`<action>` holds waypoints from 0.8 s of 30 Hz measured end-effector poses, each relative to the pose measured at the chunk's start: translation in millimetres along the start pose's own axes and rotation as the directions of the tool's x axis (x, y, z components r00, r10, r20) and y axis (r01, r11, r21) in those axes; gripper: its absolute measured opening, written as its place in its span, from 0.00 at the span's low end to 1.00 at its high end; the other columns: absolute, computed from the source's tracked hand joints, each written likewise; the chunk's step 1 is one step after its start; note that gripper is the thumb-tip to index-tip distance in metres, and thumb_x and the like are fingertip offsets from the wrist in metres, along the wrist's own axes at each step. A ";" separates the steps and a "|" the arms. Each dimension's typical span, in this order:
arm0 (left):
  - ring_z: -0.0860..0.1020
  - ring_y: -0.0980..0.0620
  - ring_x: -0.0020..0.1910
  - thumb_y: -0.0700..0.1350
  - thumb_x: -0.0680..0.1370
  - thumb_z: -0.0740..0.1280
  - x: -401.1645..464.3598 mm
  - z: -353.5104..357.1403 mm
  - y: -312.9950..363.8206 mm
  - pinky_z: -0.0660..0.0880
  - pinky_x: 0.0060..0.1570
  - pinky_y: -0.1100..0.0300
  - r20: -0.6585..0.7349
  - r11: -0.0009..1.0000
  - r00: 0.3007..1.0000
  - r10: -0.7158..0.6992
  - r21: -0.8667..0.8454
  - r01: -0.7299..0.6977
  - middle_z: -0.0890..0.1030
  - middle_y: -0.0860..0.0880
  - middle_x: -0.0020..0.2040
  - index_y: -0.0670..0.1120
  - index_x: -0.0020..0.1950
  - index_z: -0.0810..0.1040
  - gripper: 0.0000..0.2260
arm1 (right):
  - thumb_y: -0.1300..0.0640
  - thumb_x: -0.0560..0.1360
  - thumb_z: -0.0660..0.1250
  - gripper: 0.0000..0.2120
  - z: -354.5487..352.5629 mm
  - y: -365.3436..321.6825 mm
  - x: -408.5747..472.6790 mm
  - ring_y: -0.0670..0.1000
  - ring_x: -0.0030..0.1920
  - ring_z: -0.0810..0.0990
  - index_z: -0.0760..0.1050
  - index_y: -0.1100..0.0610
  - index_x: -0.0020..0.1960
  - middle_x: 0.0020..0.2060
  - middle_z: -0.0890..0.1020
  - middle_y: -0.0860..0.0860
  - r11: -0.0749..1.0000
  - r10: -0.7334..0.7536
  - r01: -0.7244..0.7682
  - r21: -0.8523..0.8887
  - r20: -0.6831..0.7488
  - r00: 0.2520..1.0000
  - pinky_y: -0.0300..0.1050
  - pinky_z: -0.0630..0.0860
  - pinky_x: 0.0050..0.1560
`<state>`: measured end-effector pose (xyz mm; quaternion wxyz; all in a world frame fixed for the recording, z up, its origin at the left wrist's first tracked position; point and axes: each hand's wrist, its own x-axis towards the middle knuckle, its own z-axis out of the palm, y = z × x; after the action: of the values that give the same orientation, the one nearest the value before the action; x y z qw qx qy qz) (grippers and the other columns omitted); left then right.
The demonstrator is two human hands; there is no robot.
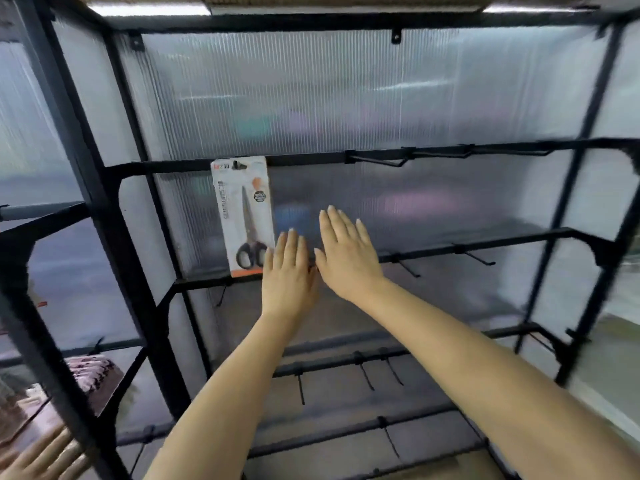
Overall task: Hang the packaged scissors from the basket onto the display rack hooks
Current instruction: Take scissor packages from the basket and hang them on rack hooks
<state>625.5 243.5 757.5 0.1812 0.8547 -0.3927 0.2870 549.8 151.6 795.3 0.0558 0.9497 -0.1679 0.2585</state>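
From my remote seat I see ribbed translucent panels (311,98) filling the back wall, with blurred pastel shapes glowing behind them. Two bright ceiling light strips (149,10) run along the top edge. At lower left there is a pink patterned cloth (95,372) and a pale wooden slatted surface (52,452), both too blurred for detail.

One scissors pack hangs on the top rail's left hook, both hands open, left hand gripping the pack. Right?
Not quite. In the head view the left hand is open beside the scissors pack, gripping nothing. The pack does hang on the top rail, and the right hand is open too.
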 end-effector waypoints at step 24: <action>0.49 0.46 0.77 0.50 0.82 0.52 -183.1 34.2 350.2 0.45 0.73 0.49 0.292 0.636 0.569 0.769 -0.439 -0.635 0.52 0.43 0.78 0.40 0.77 0.51 0.26 | 0.51 0.81 0.53 0.29 -58.3 187.8 -441.1 0.56 0.76 0.51 0.47 0.62 0.77 0.76 0.54 0.57 0.438 0.894 -0.826 -0.354 0.078 0.441 0.54 0.49 0.74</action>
<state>269.5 109.9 644.8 0.0745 0.6299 -0.7701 0.0680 99.6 114.7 624.2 0.0190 0.7356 -0.6695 0.1014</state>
